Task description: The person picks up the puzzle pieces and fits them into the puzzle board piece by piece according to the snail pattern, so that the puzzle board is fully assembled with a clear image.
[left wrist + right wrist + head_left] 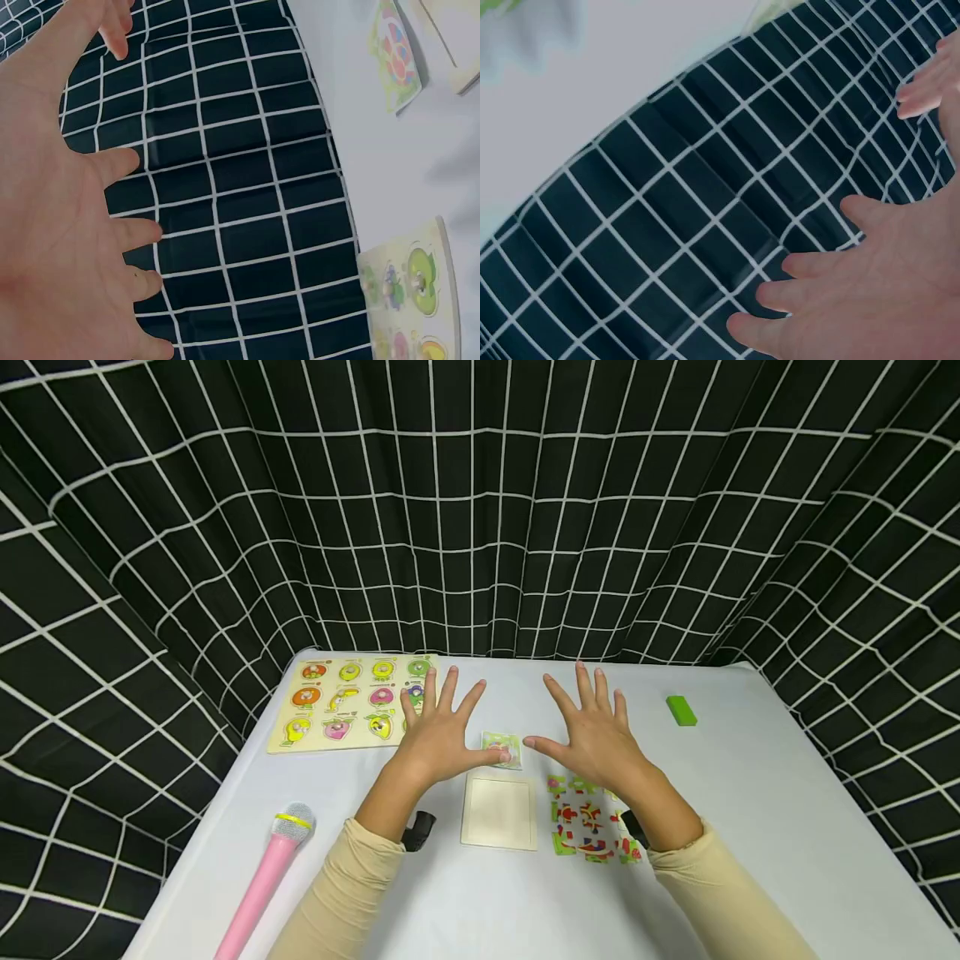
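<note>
1. A black curtain with a white grid surrounds a white tabletop
2. A person's left hand and right hand hang palms down above the tabletop, well apart from each other; on both, the fingers are spread apart and hold nothing
3. Between the forearms lies a pale square tray; just beyond it is a small picture card, partly hidden by the left thumb in the head view
4. To the tray's right, colourful puzzle pieces lie in loose rows, some hidden by the right wrist
5. At far left is a fruit board, with a pink microphone nearer the person; a green block sits at far right
6. Likely risks: a lowered right wrist or sleeve could scatter the pieces; a dropping left thumb could nudge the card; such thin, flat pieces may slip when pinched
</note>
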`<state>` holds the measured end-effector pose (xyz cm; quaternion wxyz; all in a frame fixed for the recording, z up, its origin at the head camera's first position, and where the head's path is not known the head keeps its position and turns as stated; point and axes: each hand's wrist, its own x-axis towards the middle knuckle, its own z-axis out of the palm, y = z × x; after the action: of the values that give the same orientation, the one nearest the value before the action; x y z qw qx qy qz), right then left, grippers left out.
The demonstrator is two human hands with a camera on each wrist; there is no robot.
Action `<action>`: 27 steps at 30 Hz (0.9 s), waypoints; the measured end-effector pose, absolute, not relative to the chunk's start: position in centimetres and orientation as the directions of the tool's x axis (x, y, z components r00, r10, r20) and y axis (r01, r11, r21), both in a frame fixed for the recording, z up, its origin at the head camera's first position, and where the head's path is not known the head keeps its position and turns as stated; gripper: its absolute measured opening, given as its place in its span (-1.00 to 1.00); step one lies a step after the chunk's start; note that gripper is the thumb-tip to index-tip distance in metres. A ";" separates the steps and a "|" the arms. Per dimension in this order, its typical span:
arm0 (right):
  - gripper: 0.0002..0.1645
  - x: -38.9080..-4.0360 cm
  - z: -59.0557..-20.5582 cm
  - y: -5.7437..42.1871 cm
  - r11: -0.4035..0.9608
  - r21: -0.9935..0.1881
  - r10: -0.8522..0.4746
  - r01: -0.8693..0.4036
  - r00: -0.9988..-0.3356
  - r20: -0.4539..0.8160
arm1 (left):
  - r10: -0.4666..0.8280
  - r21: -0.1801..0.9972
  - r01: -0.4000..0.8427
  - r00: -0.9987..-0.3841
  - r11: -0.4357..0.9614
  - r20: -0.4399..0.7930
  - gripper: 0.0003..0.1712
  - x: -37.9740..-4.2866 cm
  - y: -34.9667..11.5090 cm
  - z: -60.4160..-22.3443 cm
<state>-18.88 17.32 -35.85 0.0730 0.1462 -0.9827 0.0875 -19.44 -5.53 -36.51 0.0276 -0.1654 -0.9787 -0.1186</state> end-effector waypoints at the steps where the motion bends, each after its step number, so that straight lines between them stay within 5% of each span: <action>1: 0.08 -19.0 -35.9 17.4 0.940 -0.152 -0.278 -0.304 -0.945 0.172 | 0.320 0.232 0.333 -0.943 0.914 0.093 0.18 -19.5 -5.6 -36.5; 10: -0.20 -20.2 -38.6 18.8 0.924 -0.146 -0.331 -0.354 -0.930 0.159 | 0.364 0.260 0.339 -0.930 0.904 -0.054 0.17 -19.9 -7.0 -39.8; 19: -0.74 -19.9 -42.8 19.9 0.904 -0.129 -0.402 -0.407 -0.913 0.067 | 0.419 0.323 0.327 -0.866 0.888 -0.274 0.18 -18.6 -7.9 -43.4; 27: -0.81 -19.2 -44.2 20.0 0.896 -0.174 -0.415 -0.408 -0.910 -0.004 | 0.418 0.318 0.318 -0.847 0.893 -0.328 0.12 -17.8 -7.8 -44.8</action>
<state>-19.17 19.99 -44.25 -0.0205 0.2116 -0.9735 0.0849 -17.75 -7.76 -44.82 -0.1982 -0.1931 -0.9525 -0.1270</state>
